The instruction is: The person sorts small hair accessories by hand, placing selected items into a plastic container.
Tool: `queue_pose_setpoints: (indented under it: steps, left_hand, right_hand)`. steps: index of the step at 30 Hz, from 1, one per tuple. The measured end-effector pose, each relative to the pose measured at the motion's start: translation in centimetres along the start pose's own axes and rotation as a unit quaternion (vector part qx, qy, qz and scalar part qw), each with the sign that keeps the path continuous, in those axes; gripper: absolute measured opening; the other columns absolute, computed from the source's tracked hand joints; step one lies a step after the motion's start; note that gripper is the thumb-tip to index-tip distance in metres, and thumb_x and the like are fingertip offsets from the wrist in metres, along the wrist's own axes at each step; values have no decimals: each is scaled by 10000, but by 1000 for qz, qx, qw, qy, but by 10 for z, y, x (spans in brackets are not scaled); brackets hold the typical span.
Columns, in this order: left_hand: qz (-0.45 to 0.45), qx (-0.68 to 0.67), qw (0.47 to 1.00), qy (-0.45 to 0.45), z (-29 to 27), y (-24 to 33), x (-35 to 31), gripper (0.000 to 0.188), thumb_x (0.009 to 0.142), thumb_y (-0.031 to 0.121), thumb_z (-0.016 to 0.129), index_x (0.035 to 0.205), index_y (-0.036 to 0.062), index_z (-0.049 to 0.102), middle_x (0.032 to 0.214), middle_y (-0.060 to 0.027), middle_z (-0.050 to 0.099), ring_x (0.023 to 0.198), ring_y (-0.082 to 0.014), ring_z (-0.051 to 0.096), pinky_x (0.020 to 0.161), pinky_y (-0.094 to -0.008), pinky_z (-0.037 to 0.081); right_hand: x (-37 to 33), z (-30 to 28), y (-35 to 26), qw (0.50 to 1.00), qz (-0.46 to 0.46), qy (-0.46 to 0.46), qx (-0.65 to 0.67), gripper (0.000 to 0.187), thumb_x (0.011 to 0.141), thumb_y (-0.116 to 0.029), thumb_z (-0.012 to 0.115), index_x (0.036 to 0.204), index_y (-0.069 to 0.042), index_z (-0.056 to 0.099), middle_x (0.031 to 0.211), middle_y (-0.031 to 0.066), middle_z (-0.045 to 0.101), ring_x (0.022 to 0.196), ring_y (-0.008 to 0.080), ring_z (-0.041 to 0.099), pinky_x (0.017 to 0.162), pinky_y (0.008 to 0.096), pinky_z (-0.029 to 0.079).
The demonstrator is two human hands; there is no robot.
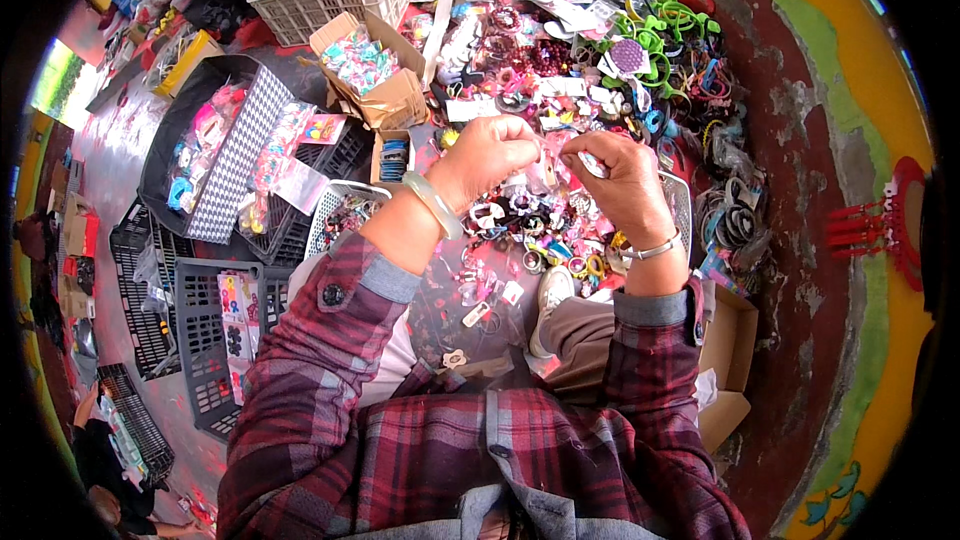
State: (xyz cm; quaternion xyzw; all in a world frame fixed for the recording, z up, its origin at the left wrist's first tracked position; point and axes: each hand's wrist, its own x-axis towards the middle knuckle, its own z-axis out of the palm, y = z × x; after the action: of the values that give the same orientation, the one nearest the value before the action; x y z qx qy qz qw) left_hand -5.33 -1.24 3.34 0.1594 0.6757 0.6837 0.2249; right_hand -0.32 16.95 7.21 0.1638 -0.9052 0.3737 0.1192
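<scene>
Both my hands are raised close together above a heap of hair accessories and trinkets point(520, 205). My left hand point(485, 162) is closed in a pinch, thumb against the bent fingers; what it grips is too small to make out. Just to its right, my right hand point(622, 180) is curled the same way. A small whitish piece point(593, 166) shows at its fingers, its kind unclear. Pinkish bits appear in the gap between the hands, and I cannot tell whether they are held or lie behind. A pale bangle circles my left wrist, a silver one my right.
Green hair ties point(665, 40) and dark bands lie at the far right. Left of the heap stand a cardboard box of small packets point(395, 100), a houndstooth box point(235, 180) and a grey crate point(195, 340). An opened carton point(730, 350) sits by my right arm. Another person is at lower left.
</scene>
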Motion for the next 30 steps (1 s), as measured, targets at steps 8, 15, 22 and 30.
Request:
queue_pose_setpoints:
  steps: [8, 15, 22, 30]
  left_hand:
    - [109, 209, 966, 107, 2, -23, 7, 111, 708, 94, 543, 650, 8, 583, 607, -156, 568, 536, -229, 538, 532, -322, 429]
    - [94, 207, 968, 109, 6, -18, 6, 108, 684, 107, 561, 651, 12, 601, 626, -171, 578, 581, -286, 579, 565, -367, 450]
    - [192, 319, 919, 131, 5, -21, 8, 106, 658, 97, 558, 671, 11, 618, 651, -176, 594, 617, -295, 602, 590, -363, 472]
    - [70, 222, 970, 74, 4, -17, 4, 138, 666, 121, 556, 710, 38, 658, 668, -151, 622, 624, -254, 616, 591, -344, 474]
  right_hand:
    - [-1, 9, 3, 1000, -5, -27, 6, 138, 702, -59, 652, 839, -78, 642, 802, 106, 623, 750, 275, 602, 661, 341, 477]
    - [-1, 9, 3, 999, 14, -29, -5, 129, 709, -85, 655, 837, -88, 645, 807, 106, 623, 762, 279, 602, 665, 350, 481]
    - [-3, 16, 5, 999, 10, -18, -31, 139, 702, -91, 647, 841, -98, 649, 810, 107, 628, 756, 283, 605, 667, 356, 481]
    - [-1, 15, 13, 999, 35, -8, -32, 152, 695, -117, 657, 848, -113, 656, 788, 115, 625, 736, 274, 605, 655, 351, 478]
